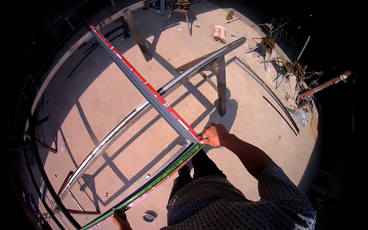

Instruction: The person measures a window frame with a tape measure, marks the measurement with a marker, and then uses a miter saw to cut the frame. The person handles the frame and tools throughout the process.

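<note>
A large grey metal frame (168,117) with red film along its outer side lies raised above the floor. Along its near side stretches a green tape measure blade (168,169). At the frame's near right corner, my right hand (215,135) is closed, its fingers pinching the tape's end against the edge. My left hand (121,221) is at the lower edge of the view, beside the tape farther left. Its fingers are drawn together by a small dark thing; the rest of that hand is cut off.
Under the frame runs a long metal support rail (115,133) with a dark post (221,86). Several tripod stands (267,44) occupy the far right. Dark strips (280,115) lie on the concrete floor (245,153), and a round tin (148,217) stands near my legs.
</note>
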The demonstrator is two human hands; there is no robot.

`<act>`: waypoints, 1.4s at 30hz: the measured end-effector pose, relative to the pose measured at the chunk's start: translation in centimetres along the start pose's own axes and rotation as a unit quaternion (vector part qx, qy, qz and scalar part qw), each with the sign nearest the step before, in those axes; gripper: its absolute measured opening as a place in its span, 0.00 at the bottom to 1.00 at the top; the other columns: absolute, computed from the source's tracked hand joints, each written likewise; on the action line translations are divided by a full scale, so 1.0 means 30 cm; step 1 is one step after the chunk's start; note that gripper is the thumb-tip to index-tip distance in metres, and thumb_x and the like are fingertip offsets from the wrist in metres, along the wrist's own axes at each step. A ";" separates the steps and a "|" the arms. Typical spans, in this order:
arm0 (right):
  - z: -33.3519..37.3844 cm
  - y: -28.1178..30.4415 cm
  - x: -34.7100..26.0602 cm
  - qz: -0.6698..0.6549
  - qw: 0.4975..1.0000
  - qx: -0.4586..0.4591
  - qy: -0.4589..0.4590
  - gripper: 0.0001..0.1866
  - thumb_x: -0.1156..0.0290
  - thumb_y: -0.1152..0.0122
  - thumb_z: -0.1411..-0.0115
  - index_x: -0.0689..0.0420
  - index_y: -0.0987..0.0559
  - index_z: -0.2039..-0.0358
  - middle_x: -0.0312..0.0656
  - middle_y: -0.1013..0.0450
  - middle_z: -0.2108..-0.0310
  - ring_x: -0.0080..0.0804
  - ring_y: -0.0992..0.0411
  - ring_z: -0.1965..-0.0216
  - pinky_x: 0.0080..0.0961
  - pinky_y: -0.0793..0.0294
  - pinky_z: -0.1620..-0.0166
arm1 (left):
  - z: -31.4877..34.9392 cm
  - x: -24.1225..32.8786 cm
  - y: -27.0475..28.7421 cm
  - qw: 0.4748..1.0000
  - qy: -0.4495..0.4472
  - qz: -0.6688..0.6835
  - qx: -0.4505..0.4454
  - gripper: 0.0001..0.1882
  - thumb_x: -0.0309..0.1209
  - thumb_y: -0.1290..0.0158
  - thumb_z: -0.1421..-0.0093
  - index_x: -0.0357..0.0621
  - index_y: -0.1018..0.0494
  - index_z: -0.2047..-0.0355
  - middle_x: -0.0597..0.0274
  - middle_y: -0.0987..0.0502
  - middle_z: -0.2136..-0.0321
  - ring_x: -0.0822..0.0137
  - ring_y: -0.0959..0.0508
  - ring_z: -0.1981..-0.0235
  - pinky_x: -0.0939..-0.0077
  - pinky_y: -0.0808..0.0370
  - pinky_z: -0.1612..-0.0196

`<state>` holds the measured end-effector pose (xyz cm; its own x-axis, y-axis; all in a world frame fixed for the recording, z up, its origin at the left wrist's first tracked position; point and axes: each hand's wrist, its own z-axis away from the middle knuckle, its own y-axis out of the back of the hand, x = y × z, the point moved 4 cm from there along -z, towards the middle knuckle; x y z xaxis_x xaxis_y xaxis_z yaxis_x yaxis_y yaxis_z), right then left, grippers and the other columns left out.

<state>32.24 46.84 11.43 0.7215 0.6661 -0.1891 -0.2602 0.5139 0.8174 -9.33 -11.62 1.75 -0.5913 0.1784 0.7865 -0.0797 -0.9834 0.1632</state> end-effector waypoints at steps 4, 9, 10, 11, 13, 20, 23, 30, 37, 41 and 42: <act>0.075 -0.047 0.063 -0.016 0.997 0.078 0.019 0.23 0.42 0.38 0.38 0.51 0.17 0.73 0.41 0.20 0.69 0.49 0.22 0.60 0.43 0.22 0.58 | -0.023 0.039 -0.109 0.999 -0.010 0.021 -0.029 0.16 0.47 0.44 0.34 0.52 0.31 0.72 0.73 0.34 0.79 0.75 0.34 0.77 0.74 0.29 0.65; 0.125 -0.069 0.117 -0.052 0.991 0.111 0.062 0.28 0.40 0.42 0.37 0.54 0.21 0.77 0.45 0.23 0.72 0.51 0.23 0.65 0.44 0.24 0.63 | 0.021 0.115 -0.106 0.996 -0.055 0.040 -0.054 0.16 0.48 0.45 0.33 0.53 0.31 0.71 0.73 0.35 0.79 0.75 0.34 0.76 0.73 0.29 0.65; 0.152 -0.083 0.141 -0.066 0.990 0.115 0.058 0.29 0.39 0.43 0.37 0.54 0.21 0.77 0.46 0.24 0.73 0.51 0.23 0.66 0.44 0.24 0.62 | 0.037 0.134 -0.125 0.995 -0.062 0.039 -0.061 0.17 0.48 0.45 0.33 0.53 0.31 0.71 0.73 0.35 0.79 0.75 0.34 0.76 0.72 0.29 0.64; 0.174 -0.090 0.168 -0.080 0.988 0.118 0.054 0.30 0.39 0.44 0.36 0.55 0.21 0.78 0.46 0.24 0.74 0.51 0.23 0.66 0.44 0.25 0.61 | 0.048 0.149 -0.152 0.995 -0.067 0.038 -0.066 0.17 0.49 0.46 0.33 0.53 0.31 0.71 0.73 0.35 0.79 0.75 0.34 0.76 0.72 0.29 0.64; 0.207 -0.082 0.206 -0.097 0.994 0.044 -0.007 0.27 0.38 0.43 0.38 0.50 0.16 0.71 0.44 0.20 0.67 0.49 0.22 0.57 0.44 0.25 0.51 | 0.177 0.236 -0.256 0.995 -0.085 0.043 -0.042 0.16 0.48 0.45 0.33 0.54 0.31 0.70 0.72 0.35 0.75 0.74 0.33 0.74 0.71 0.29 0.60; 0.352 -0.150 0.490 -0.147 0.970 0.191 -0.026 0.20 0.43 0.32 0.43 0.48 0.13 0.70 0.41 0.18 0.69 0.47 0.20 0.60 0.43 0.21 0.54 | 0.373 0.300 -0.592 0.976 -0.136 0.115 -0.126 0.16 0.50 0.45 0.31 0.51 0.28 0.64 0.71 0.29 0.72 0.73 0.28 0.70 0.74 0.27 0.62; 0.440 -0.121 0.639 -0.162 0.979 0.108 -0.058 0.19 0.44 0.33 0.42 0.47 0.12 0.68 0.43 0.19 0.70 0.47 0.21 0.59 0.45 0.21 0.56 | 0.522 0.295 -0.814 0.970 -0.149 0.107 -0.158 0.17 0.49 0.47 0.29 0.49 0.27 0.61 0.69 0.26 0.70 0.71 0.25 0.67 0.72 0.24 0.60; 0.690 -0.179 1.051 -0.248 0.946 0.075 -0.195 0.19 0.46 0.34 0.40 0.49 0.12 0.68 0.42 0.20 0.70 0.46 0.21 0.62 0.44 0.22 0.59 | 0.810 0.151 -1.443 0.940 -0.124 0.058 -0.313 0.20 0.49 0.48 0.28 0.43 0.26 0.58 0.64 0.26 0.66 0.66 0.24 0.63 0.68 0.22 0.56; 0.955 -0.250 1.337 -0.328 0.883 0.135 -0.308 0.21 0.45 0.35 0.38 0.50 0.12 0.70 0.42 0.20 0.72 0.42 0.21 0.66 0.40 0.23 0.64 | 1.168 -0.010 -2.115 0.911 -0.062 0.011 -0.408 0.16 0.49 0.47 0.28 0.49 0.26 0.63 0.68 0.24 0.70 0.68 0.22 0.67 0.67 0.23 0.59; 1.035 -0.300 1.454 -0.379 0.845 0.140 -0.350 0.23 0.44 0.37 0.36 0.52 0.12 0.71 0.42 0.21 0.74 0.41 0.22 0.69 0.39 0.25 0.65 | 1.373 -0.059 -2.427 0.879 -0.043 -0.059 -0.471 0.18 0.50 0.47 0.29 0.49 0.26 0.63 0.70 0.26 0.70 0.69 0.23 0.67 0.68 0.23 0.61; 1.048 -0.325 1.484 -0.378 0.838 0.154 -0.361 0.24 0.43 0.38 0.36 0.52 0.12 0.71 0.42 0.22 0.75 0.40 0.22 0.70 0.39 0.26 0.66 | 1.425 -0.080 -2.503 0.871 -0.041 -0.074 -0.484 0.18 0.51 0.47 0.29 0.49 0.26 0.63 0.70 0.26 0.70 0.70 0.23 0.68 0.69 0.23 0.62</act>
<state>87.08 54.49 12.15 0.8348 -0.3461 -0.4281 0.5445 0.4042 0.7349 32.37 63.23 13.08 -0.4602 0.2681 0.8463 -0.8130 -0.5103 -0.2804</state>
